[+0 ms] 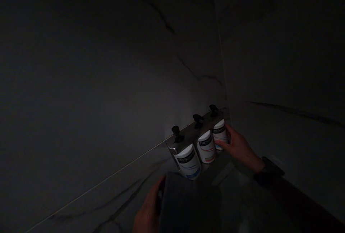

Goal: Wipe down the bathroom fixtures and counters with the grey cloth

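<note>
My right hand (238, 148) is wrapped round the rightmost white pump bottle (219, 131), thumb across its front and fingers on its far side. This bottle still sits in a metal wall holder (185, 132). Two more white bottles, a middle one (206, 148) and a left one (188, 163), stand in the same holder with dark labels reading "TRES". Black pump heads (198, 118) stick up above the holder. At the bottom, my left hand (148, 208) is closed on the left side of a dark, flat-sided object (185, 204) whose kind is too dark to make out.
Pale marble-look wall panels with dark veins surround the holder. The left wall (107, 100) meets the right wall (275, 82) in a corner just past the bottles. A thin seam runs along the left wall. The scene is very dim.
</note>
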`<state>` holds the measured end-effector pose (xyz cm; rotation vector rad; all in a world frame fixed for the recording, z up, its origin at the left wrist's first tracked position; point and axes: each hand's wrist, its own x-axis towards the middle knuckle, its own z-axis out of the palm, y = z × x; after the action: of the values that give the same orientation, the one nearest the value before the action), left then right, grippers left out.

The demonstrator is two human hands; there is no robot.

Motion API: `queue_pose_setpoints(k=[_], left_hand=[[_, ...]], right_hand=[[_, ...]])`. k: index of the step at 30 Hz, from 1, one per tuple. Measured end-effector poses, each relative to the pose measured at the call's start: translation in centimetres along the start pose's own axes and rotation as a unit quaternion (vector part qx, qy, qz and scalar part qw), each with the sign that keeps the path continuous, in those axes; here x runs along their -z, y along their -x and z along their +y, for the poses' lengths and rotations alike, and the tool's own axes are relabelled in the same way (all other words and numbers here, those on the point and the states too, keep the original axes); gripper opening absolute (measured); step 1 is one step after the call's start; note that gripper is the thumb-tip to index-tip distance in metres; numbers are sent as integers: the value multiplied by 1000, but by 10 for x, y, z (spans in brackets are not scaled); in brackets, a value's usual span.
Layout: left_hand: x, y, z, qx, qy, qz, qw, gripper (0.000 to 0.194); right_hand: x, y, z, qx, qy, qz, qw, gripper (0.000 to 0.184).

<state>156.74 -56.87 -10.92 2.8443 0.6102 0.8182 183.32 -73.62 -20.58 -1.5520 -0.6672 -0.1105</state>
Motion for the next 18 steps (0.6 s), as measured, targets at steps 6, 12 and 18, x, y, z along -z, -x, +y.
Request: queue_pose_setpoints(k=[6, 12, 18], left_hand=[[-36, -26, 39, -27, -88, -71, 993, 39], [-37, -37, 54, 53, -64, -47, 995, 38], [-31, -49, 58, 89, 74, -58, 992, 37]], right_hand=[[5, -3, -6, -30, -14, -21, 999, 59], [6, -1, -14, -37, 9, -23, 999, 61], [8, -1, -12, -55, -18, -35, 998, 63]])
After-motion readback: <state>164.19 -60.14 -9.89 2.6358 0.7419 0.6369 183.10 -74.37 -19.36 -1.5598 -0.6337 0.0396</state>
